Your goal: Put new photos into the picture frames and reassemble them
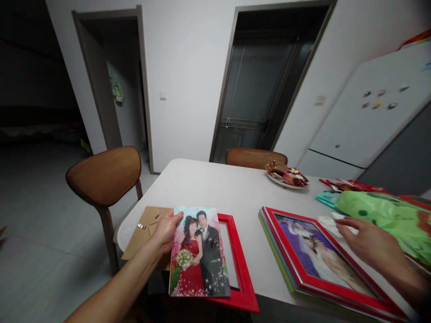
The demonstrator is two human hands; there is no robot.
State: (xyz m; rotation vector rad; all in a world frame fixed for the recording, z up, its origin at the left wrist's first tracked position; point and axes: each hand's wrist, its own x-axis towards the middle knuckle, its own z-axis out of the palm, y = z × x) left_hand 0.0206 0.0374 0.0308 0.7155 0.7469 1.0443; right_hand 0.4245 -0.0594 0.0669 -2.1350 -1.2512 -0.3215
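Note:
My left hand point(168, 229) grips the left edge of a printed photo point(202, 255) of a couple, thumb on its front. The photo covers much of an empty red frame point(243, 278) at the table's near edge. Left of it lies a brown backing board point(143, 231) with metal fittings, partly behind my left hand and wrist. At the right, my right hand point(368, 242) has its fingers together on a crumpled white tissue point(332, 223). Beside that hand is a stack of frames, with a red-framed picture point(313, 251) on top and a green edge below.
A plate point(288, 180) with reddish items stands toward the back of the white table point(208, 184). Green patterned plastic point(380, 220) and red items point(357, 185) lie at the right. Wooden chairs point(107, 175) stand at the left and far side.

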